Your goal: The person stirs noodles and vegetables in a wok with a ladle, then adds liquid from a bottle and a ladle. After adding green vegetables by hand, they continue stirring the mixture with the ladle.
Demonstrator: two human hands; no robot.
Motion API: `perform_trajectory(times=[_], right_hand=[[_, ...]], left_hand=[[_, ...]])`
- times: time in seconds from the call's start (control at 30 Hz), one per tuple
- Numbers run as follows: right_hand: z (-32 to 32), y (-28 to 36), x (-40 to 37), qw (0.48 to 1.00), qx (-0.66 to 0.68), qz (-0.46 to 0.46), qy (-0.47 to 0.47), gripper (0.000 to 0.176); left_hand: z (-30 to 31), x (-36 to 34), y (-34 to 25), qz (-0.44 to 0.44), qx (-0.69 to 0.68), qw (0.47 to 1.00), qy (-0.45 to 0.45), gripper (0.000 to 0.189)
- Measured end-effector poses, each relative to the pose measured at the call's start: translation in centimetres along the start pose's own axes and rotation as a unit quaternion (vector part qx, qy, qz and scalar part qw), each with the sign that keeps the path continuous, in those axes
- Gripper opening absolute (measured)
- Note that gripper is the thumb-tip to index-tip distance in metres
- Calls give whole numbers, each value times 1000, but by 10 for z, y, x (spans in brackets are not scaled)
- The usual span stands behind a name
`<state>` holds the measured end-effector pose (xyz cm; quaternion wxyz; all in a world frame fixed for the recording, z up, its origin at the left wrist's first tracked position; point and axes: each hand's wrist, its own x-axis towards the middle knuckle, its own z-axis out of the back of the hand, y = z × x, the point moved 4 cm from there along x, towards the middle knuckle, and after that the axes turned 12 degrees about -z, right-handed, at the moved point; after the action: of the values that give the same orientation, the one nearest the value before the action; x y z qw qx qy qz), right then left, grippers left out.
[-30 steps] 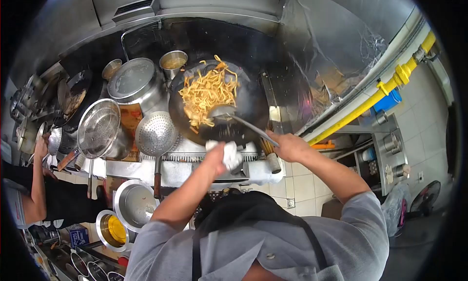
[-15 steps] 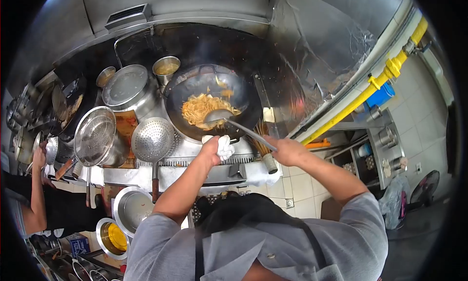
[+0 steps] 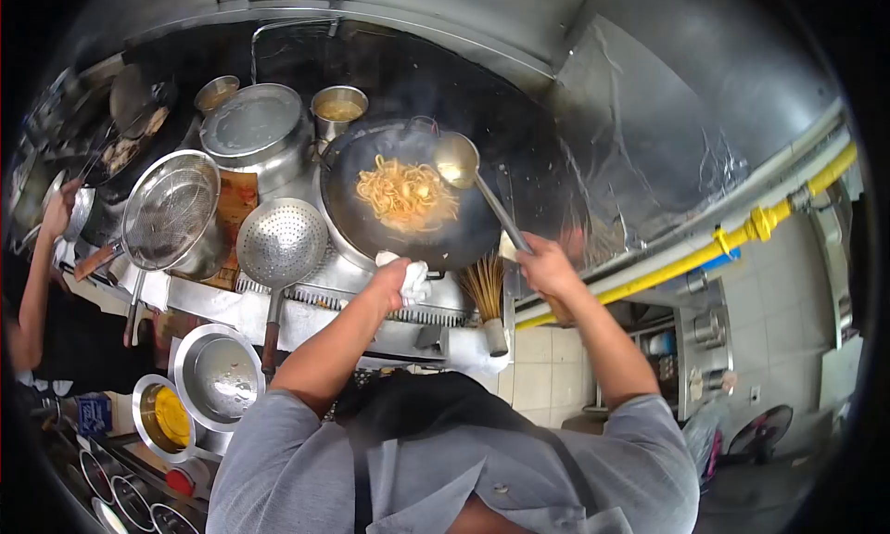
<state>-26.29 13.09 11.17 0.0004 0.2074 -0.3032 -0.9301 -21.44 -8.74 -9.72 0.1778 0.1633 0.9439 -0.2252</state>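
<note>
A dark wok (image 3: 352, 214) sits on the stove with a heap of noodles (image 3: 399, 189) in its middle. My left hand (image 3: 391, 282) is closed on a folded white cloth (image 3: 416, 286) at the wok's near rim, by a small handle. In my right hand (image 3: 549, 267) is the long handle of a metal ladle (image 3: 501, 211), gripped near its end. The ladle's bowl faces up over the wok's right far side, apart from the noodles, with a wet shine inside. Whether the cloth wraps the wok's handle is partly hidden by my fingers.
Left of the wok are a perforated skimmer (image 3: 282, 244), a mesh strainer (image 3: 171, 209), a lidded pot (image 3: 252, 124) and a metal cup (image 3: 339, 108). A bamboo brush (image 3: 484, 288) stands right of my left hand. A co-worker's hand (image 3: 61, 209) works far left. A yellow pipe (image 3: 649, 274) runs right.
The ladle has risen out of the noodles and moved to the wok's right far side. My right hand has lifted slightly. The noodles have shifted in the wok, and the view has turned.
</note>
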Motion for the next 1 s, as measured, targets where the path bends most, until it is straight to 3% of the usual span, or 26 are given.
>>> perform_trajectory(times=[0.03, 0.07, 0.1, 0.13, 0.17, 0.2, 0.23, 0.3, 0.33, 0.37, 0.43, 0.53, 0.6, 0.67, 0.7, 0.73, 0.77, 0.83, 0.87, 0.93, 0.97, 1.0], right_hand=[[-18, -13, 43, 994, -17, 94, -43, 46], [-44, -40, 99, 926, -103, 268, -243, 45], [-71, -59, 127, 783, -177, 419, -424, 43], [-86, -59, 136, 903, -151, 282, -285, 43], [-105, -53, 134, 975, -118, 131, -132, 42], [-92, 7, 61, 990, 99, -72, 62, 58], [-81, 18, 47, 990, 100, -76, 65, 58], [-67, 17, 36, 947, 245, -124, 166, 61], [-60, 17, 36, 936, 281, -133, 167, 65], [-57, 18, 44, 936, 300, -127, 137, 53], [-58, 24, 75, 979, 182, -45, 84, 37], [-72, 34, 111, 979, 183, -33, 78, 24], [-92, 34, 120, 978, 173, -22, 113, 29], [-101, 15, 116, 976, 162, -12, 145, 35], [-96, 12, 106, 985, 11, 169, 22, 41], [-92, 17, 82, 926, -143, 334, -104, 46], [-82, 8, 68, 928, -140, 328, -107, 46], [-53, 10, 17, 952, -286, 106, -6, 55], [-47, 2, -6, 956, -276, 101, -5, 55], [-24, -18, -38, 967, -249, 51, 15, 56], [-10, -26, -45, 968, -244, 51, 7, 56], [-1, -33, -55, 981, -164, 105, 27, 58]], left_hand=[[4, 2, 3, -17, 20, 999, -22, 26], [6, 5, 3, -5, 8, 1000, -11, 24], [5, 4, 3, -7, 6, 1000, -13, 24], [1, -1, 3, -26, 11, 999, -25, 25], [-4, -9, -1, -45, 15, 998, -38, 26], [-16, -36, -11, -18, 13, 999, -36, 30], [-15, -46, -17, -15, 12, 999, -40, 30], [-17, -58, -21, -4, -158, 984, 77, 44], [-14, -59, -19, -36, -122, 989, 79, 50], [-13, -55, -15, -35, -125, 989, 74, 50], [-5, -44, -5, -50, -79, 996, 8, 41], [-5, -36, -3, -17, -92, 995, -29, 36], [-13, -40, -6, 3, -89, 995, -45, 35], [-36, -50, -15, 107, -67, 989, -76, 33], [-39, -43, -16, 88, -41, 989, -110, 34], [-33, -29, -15, 76, -8, 991, -113, 30], [-20, -10, -10, 62, 23, 991, -117, 27], [17, 22, 2, -1, 58, 994, -96, 24], [26, 30, 9, -59, 36, 994, -89, 24], [-29, -22, 19, -51, 21, 989, -134, 25], [-55, -49, 20, -47, 6, 983, -177, 26], [-67, -59, 25, -45, -10, 990, -134, 26]])
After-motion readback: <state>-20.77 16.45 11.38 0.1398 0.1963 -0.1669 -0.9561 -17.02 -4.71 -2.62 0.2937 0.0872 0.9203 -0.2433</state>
